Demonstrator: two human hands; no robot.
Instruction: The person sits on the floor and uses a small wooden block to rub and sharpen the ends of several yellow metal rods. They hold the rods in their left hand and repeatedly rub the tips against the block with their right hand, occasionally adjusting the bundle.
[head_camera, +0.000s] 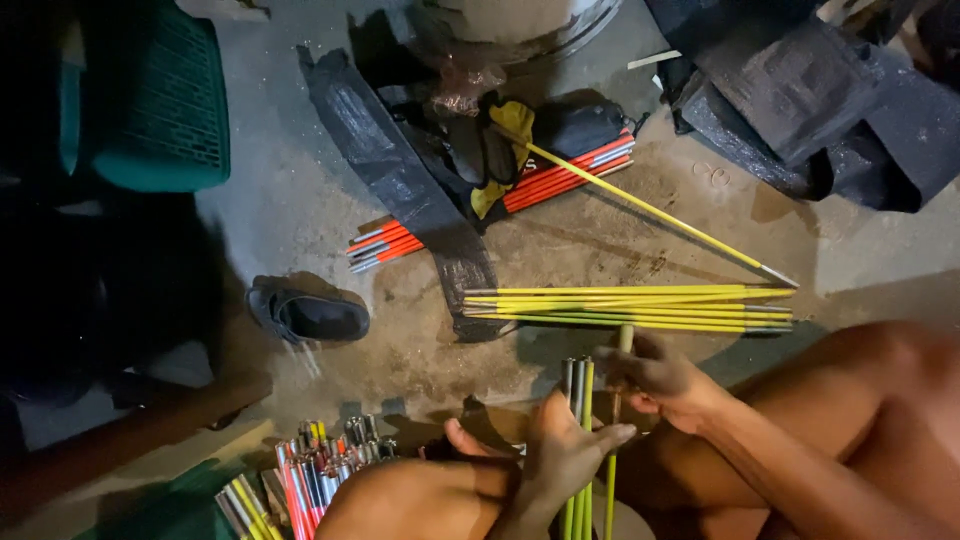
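Looking down from my head, my left hand (560, 450) comes up over my bent knee with the palm turned away from me and the fingers spread and curled around a small bunch of upright yellow rods (580, 400), whose metal-capped tips stand just above my fingertips. My right hand (660, 378) reaches in from the right, forearm lying across my thigh, and its fingers are closed on a single rod (624, 338) whose pale end pokes up above my knuckles. The two hands sit close, nearly touching.

Just beyond my right hand, a flat pile of yellow rods (630, 306) lies crosswise on the concrete floor (300, 200). One long yellow rod (650, 210) slants across the floor from a yellow and black cloth (500, 150) down to the right end of that pile. Behind the cloth lies a bundle of orange rods (560, 180), partly covered by a black strip of sheeting (400, 170). More black sheeting (800, 90) is heaped at the upper right.

To the left of my knee, a bunch of mixed red, yellow and silver rods (310, 470) stands on end. A dark shoe (310, 315) rests on the floor further left, and a green plastic crate (150, 100) sits at the upper left.
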